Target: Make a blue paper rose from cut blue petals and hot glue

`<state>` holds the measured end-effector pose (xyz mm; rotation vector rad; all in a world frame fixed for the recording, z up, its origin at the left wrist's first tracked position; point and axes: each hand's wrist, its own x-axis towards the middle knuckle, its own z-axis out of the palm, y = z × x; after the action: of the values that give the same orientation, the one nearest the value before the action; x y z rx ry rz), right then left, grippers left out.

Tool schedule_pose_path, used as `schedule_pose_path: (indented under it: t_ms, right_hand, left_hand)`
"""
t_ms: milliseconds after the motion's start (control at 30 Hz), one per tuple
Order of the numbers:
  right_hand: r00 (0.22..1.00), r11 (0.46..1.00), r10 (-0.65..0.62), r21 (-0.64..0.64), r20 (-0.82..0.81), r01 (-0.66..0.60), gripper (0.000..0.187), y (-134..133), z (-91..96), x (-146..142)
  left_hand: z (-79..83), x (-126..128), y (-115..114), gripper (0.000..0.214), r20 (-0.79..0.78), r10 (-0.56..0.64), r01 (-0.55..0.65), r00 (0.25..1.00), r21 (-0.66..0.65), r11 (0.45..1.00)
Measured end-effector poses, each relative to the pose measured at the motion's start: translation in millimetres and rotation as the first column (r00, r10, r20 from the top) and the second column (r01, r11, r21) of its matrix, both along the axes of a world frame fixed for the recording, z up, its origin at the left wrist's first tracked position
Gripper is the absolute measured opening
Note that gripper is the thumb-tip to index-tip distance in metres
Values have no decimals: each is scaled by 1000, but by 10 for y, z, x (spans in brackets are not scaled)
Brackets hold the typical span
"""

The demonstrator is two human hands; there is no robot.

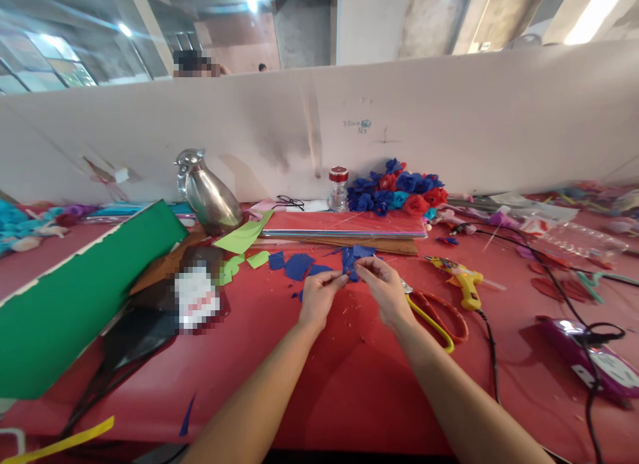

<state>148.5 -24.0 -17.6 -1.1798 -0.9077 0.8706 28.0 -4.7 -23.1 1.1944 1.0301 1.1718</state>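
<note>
My left hand (321,292) and my right hand (383,287) face each other above the middle of the red table, fingertips pinched together. What they pinch is too small to make out. Right behind the fingertips lie dark blue pieces (348,256) that look like cut paper. More blue pieces (299,267) are scattered left of my left hand. Scissors (439,321) with red and yellow handles rest beside my right wrist, their blades partly hidden by it. A yellow glue gun (465,284) lies farther right, its black cord running toward the front edge.
A pile of blue and red paper flowers (399,188) sits at the back near a red-lidded jar (338,188). A metal jug (210,194) stands back left. Green board (94,294) and a black bag (142,331) occupy the left. A purple device (589,357) with cables lies right.
</note>
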Motion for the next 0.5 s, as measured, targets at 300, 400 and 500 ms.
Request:
schedule_pose_path:
  t_ms: [300, 400, 500]
  right_hand:
    - [993, 995, 102, 20, -60, -100, 18, -23, 18, -13]
    - [996, 998, 60, 9, -70, -59, 19, -20, 26, -3]
    - [987, 990, 142, 23, -81, -140, 21, -34, 41, -16]
  left_hand:
    - [29, 1, -15, 15, 26, -77, 77, 997, -8, 997]
    - [28, 0, -11, 15, 16, -17, 17, 1000, 3, 1000]
    - [27, 0, -11, 16, 35, -27, 27, 999, -2, 1000]
